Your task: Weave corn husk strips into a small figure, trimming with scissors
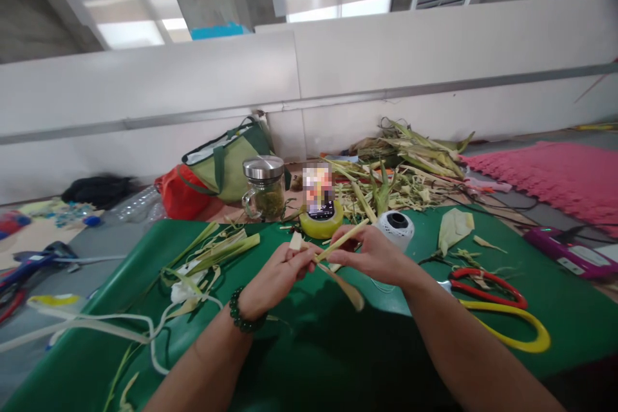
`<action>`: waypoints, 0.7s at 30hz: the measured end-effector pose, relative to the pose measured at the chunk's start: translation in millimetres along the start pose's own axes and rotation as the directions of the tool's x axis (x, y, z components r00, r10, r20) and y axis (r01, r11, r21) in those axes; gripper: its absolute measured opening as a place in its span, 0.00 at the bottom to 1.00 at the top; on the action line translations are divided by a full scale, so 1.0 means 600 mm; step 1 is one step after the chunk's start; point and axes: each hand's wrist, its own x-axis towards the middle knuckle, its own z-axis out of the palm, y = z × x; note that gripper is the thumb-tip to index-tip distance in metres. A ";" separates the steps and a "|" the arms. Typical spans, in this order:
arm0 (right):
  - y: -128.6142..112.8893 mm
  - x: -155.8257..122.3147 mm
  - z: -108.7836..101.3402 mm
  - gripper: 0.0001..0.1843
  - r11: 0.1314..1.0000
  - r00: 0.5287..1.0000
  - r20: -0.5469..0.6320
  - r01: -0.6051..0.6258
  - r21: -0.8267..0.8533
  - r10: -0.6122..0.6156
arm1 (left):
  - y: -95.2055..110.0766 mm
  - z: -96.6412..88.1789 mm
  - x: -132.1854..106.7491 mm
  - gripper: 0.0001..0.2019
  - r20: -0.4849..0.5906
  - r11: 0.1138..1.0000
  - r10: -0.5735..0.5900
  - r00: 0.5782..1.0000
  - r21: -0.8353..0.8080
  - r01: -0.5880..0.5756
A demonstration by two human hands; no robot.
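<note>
My left hand, with a dark bead bracelet at the wrist, is closed in a pinch on a pale green corn-husk strip. My right hand is closed on the same strip, which runs diagonally up to the right between the two hands. A longer husk piece hangs down from the hands over the green mat. A white spool of thread stands just behind my right hand.
Loose husk strips lie at the left of the mat; a husk pile is behind. A glass jar, yellow tape roll with a phone, red and yellow scissors, a glue gun, bags and a pink mat surround.
</note>
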 end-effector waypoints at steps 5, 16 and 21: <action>0.000 0.000 0.017 0.11 0.999 0.997 -0.072 0.033 0.025 -0.031 | -0.001 0.005 0.002 0.16 0.021 0.997 -0.045 0.999 -0.057 0.046; 0.009 0.003 0.019 0.09 0.958 1.000 0.017 0.010 0.285 -0.015 | -0.013 0.006 -0.001 0.21 0.049 0.998 -0.044 0.998 -0.053 0.047; 0.004 0.006 0.018 0.17 0.955 0.998 -0.036 0.054 0.291 -0.045 | 0.009 0.009 -0.006 0.17 0.079 0.997 0.072 0.994 -0.030 -0.070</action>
